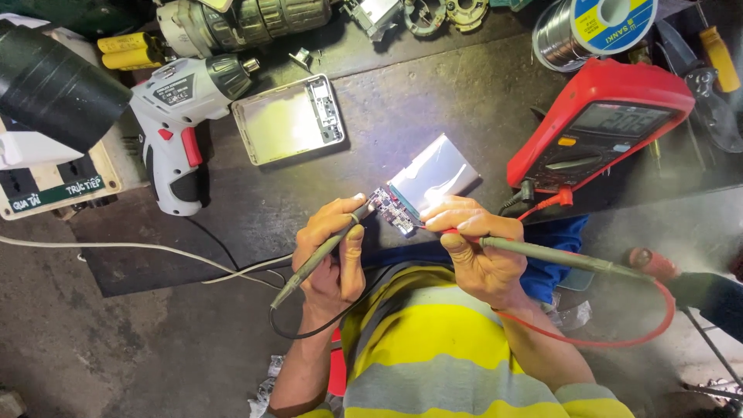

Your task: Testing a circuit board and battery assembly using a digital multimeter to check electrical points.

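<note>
Just in front of the red multimeter point(600, 131), toward the person, the silver battery pouch point(433, 172) with its small circuit board point(391, 207) sits on the tabletop point(433, 93). The left hand point(333, 251) is closed around a black-lead probe point(321, 251) and the right hand point(476, 248) pinches a red-lead probe point(542, 254), both tips on the board. That pouch looks light but soft-skinned and easy to puncture, and the board looks thin and fragile, so it's probably best held by the pouch's flat edges, not by the board or solder tabs.
</note>
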